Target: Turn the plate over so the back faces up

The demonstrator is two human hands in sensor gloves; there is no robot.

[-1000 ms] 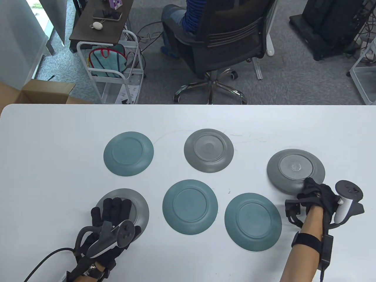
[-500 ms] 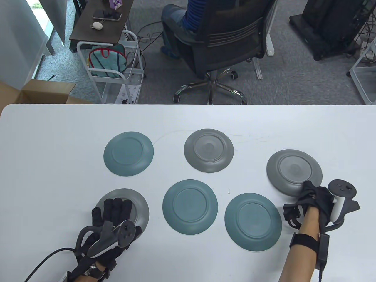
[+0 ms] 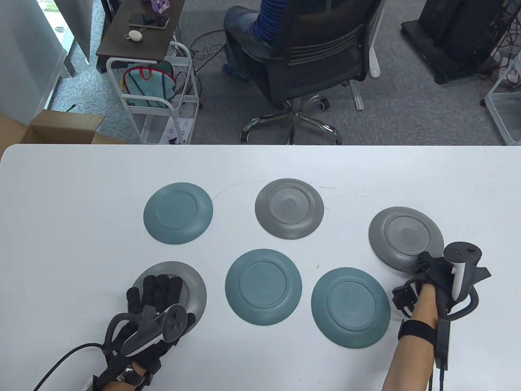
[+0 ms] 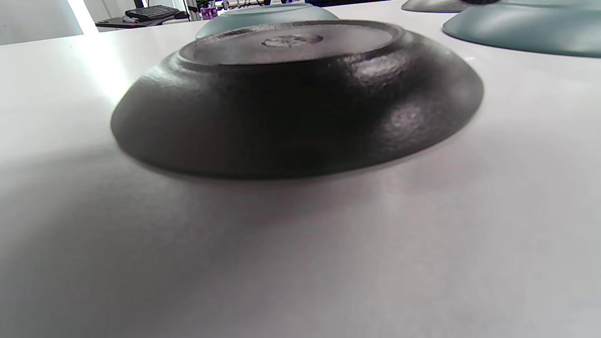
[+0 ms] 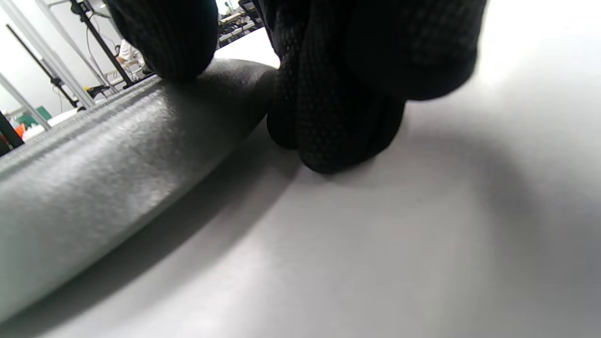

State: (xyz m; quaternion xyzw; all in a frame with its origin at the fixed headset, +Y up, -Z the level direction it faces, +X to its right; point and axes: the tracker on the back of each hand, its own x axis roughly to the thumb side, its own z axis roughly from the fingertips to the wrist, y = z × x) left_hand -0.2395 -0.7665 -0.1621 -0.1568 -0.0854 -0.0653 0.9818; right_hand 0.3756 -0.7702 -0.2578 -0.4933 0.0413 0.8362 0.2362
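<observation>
A grey plate (image 3: 405, 238) lies back up at the right of the white table (image 3: 81, 183). My right hand (image 3: 431, 266) is at its near rim. In the right wrist view the thumb (image 5: 169, 42) rests on top of the plate's rim (image 5: 94, 155), and the curled fingers (image 5: 338, 117) sit against the rim's edge, down on the table. My left hand (image 3: 158, 293) lies flat with fingers spread on another grey plate (image 3: 193, 285) at the near left. That plate is back up in the left wrist view (image 4: 291, 98), where no fingers show.
Back up on the table are a teal plate (image 3: 178, 213) at the far left, a grey plate (image 3: 289, 208) at the far middle, a teal plate (image 3: 263, 287) at the near middle and a teal plate (image 3: 350, 307) near right. An office chair (image 3: 309, 53) stands beyond the far edge.
The right grey plate has settled from a tilt to flat on the table. My right hand has shifted a little left with its rim. My left hand has not moved.
</observation>
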